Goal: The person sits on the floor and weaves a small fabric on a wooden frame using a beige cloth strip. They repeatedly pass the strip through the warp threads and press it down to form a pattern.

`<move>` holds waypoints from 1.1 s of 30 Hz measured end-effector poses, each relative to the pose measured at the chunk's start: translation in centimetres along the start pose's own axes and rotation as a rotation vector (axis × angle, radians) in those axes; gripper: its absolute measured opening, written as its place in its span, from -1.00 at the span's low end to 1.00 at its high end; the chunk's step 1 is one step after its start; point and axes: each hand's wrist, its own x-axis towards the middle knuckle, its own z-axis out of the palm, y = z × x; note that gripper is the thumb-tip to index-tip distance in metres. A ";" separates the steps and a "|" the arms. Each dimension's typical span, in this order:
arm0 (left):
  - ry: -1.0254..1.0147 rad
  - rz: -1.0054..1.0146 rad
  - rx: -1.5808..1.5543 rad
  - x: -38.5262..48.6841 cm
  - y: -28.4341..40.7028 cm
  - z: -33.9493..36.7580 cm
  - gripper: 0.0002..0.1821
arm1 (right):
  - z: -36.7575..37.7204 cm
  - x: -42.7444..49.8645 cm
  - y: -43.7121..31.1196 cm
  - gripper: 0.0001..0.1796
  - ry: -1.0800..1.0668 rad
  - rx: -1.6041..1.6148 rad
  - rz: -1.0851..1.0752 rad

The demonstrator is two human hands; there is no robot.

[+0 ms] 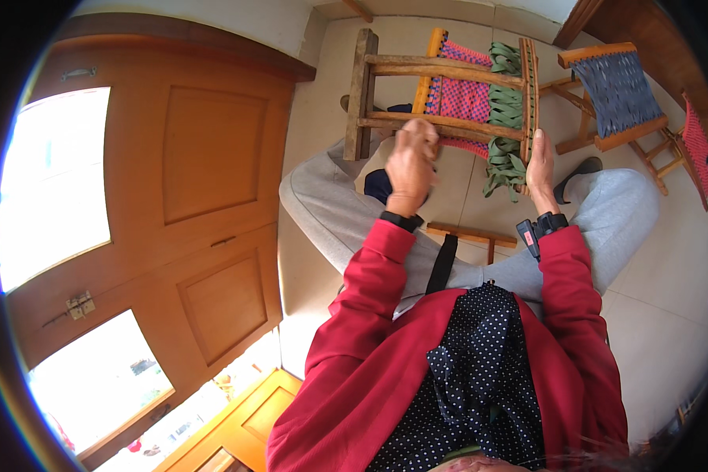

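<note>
A wooden folding stool frame (448, 124) lies on its side in front of me, with green fabric strips (505, 118) woven and hanging loose along its right rail. My right hand (541, 160) rests against the lower end of that right rail, fingers extended along it. My left hand (414, 159), blurred, is bent at the lower bar of the frame; whether it grips the bar I cannot tell. Behind the frame shows a pink and blue woven stool seat (463, 94) with a yellow wooden rail.
A stool with a dark blue woven seat (618, 91) stands at the right, beside a red woven one (695, 147). A wooden stool part (472, 234) lies between my legs. Wooden doors (215, 153) are at the left.
</note>
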 end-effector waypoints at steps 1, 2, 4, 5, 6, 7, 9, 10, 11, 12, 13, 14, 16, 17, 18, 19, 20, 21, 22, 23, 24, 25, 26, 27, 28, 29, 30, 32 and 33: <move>-0.053 0.049 -0.004 -0.3 0.8 0.4 -0.52 | 0.0 0.0 0.0 -0.36 -0.006 -0.001 0.014; -0.072 0.034 -0.006 -0.3 1.0 0.4 -0.55 | -0.1 0.0 0.0 -0.36 -0.008 -0.007 0.020; -0.093 -0.028 0.046 0.1 0.1 -0.4 -0.56 | -0.1 0.1 0.0 -0.36 -0.013 -0.015 0.018; -0.103 -0.045 0.067 0.5 -1.0 -1.1 -0.57 | -0.1 0.1 -0.1 -0.36 -0.016 -0.015 0.013; -0.029 -0.136 0.048 1.0 -2.1 -1.7 -0.60 | -0.2 0.0 -0.1 -0.36 -0.014 -0.024 0.004; 0.032 -0.173 0.047 1.6 -3.4 -2.6 -0.64 | -0.2 0.0 -0.2 -0.36 -0.018 -0.018 0.011; 0.072 -0.243 0.103 2.4 -5.4 -3.7 -0.68 | -0.1 0.0 -0.3 -0.37 -0.012 -0.028 0.015; 0.074 -0.208 0.113 2.4 -5.6 -3.7 -0.67 | -0.1 -0.1 -0.4 -0.37 -0.008 -0.019 0.023; 0.074 -0.198 0.137 2.3 -5.4 -3.5 -0.65 | -0.1 -0.2 -0.4 -0.37 0.003 -0.015 0.033; 0.076 -0.175 0.154 2.1 -4.9 -3.1 -0.64 | 0.0 -0.2 -0.5 -0.37 0.012 -0.021 0.030; 0.054 -0.190 0.153 1.7 -3.9 -2.4 -0.62 | 0.0 -0.2 -0.6 -0.37 0.009 -0.009 0.040; 0.044 -0.150 0.116 1.2 -2.9 -1.7 -0.60 | 0.0 -0.2 -0.6 -0.37 0.005 -0.010 0.041; 0.063 -0.046 0.018 0.5 -0.8 -0.5 -0.59 | -0.1 -0.2 -0.6 -0.38 0.002 -0.009 0.031; -0.040 -0.036 -0.005 0.2 -0.1 -0.3 -0.57 | -0.1 -0.2 -0.6 -0.38 0.004 -0.005 0.018; -0.057 -0.054 0.021 0.3 0.1 -0.5 -0.58 | -0.1 -0.1 -0.5 -0.39 0.009 -0.008 0.007; -0.101 -0.071 0.041 0.5 0.0 -0.8 -0.58 | -0.1 -0.1 -0.5 -0.39 -0.001 -0.005 0.002; -0.122 -0.103 0.072 0.8 -0.5 -1.5 -0.60 | -0.2 -0.1 -0.4 -0.40 -0.006 -0.008 -0.001; -0.138 -0.132 0.104 1.3 -1.3 -2.4 -0.61 | -0.2 -0.1 -0.4 -0.40 -0.006 -0.018 -0.008; -0.047 -0.188 0.053 1.9 -2.2 -3.1 -0.65 | -0.2 0.0 -0.3 -0.40 -0.014 -0.013 -0.002; -0.035 -0.246 0.082 2.5 -3.4 -3.9 -0.67 | -0.2 0.0 -0.2 -0.40 -0.015 -0.017 0.003; 0.008 -0.238 0.063 2.8 -4.2 -4.4 -0.67 | -0.2 -0.1 -0.1 -0.40 -0.014 -0.026 -0.017; 0.058 -0.272 0.057 2.9 -4.8 -4.6 -0.66 | -0.2 0.0 0.1 -0.40 -0.020 -0.012 0.010; 0.034 -0.299 0.079 3.0 -5.2 -4.6 -0.66 | -0.2 0.0 0.2 -0.40 -0.026 -0.001 0.008; 0.012 -0.282 0.093 3.0 -5.4 -4.5 -0.65 | -0.1 0.1 0.2 -0.40 -0.024 0.013 -0.006; 0.018 -0.274 0.122 2.8 -5.5 -4.2 -0.64 | -0.1 0.1 0.2 -0.39 -0.023 0.013 0.005; -0.019 -0.266 0.143 2.7 -5.4 -3.9 -0.64 | 0.0 0.2 0.1 -0.38 -0.015 0.012 0.009; 0.033 -0.238 0.113 2.5 -5.2 -3.7 -0.65 | -0.1 0.2 -0.1 -0.37 -0.007 0.010 0.011; 0.017 -0.253 0.133 2.2 -4.8 -3.5 -0.65 | -0.2 0.1 -0.6 -0.34 -0.032 -0.001 0.028; 0.007 -0.262 0.149 2.2 -4.6 -3.6 -0.66 | -0.2 0.0 -1.0 -0.33 -0.045 -0.003 0.035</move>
